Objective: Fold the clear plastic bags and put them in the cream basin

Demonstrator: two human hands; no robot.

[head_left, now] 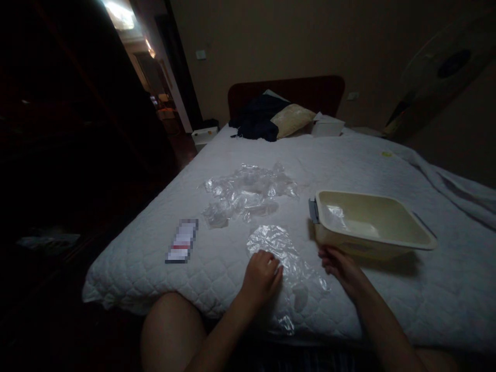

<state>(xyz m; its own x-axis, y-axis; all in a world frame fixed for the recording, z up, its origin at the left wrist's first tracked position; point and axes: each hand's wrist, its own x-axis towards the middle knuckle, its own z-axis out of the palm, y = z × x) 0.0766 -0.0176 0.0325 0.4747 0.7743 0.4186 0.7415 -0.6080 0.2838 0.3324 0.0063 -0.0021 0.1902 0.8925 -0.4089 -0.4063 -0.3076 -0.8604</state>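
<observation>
Plastic film (285, 258) lies flat on the quilt at the near edge of the bed (155, 268), right in front of you, one clear crinkled sheet running from mid-quilt down to the hem. Your left hand (261, 276) rests on its left edge, knuckles up and fingers curled under; whether they pinch the film you cannot tell. Your right hand (341, 266) sits just right of the sheet, fingers half-bent, tips at the near left corner of the cream tub (368, 247); a grip on it does not show.

By the look of it, you are at the stage of taking this sheet in hand. Lifting it would call for a firm pinch, since thin film slips and clings.

Farther off, a crumpled pile of plastic (248, 194) lies well apart, and a small packet (182, 247) lies to the left. Open quilt lies between them. Mind the near edge: the film's tail overhangs it, beside your knee (170, 330).
</observation>
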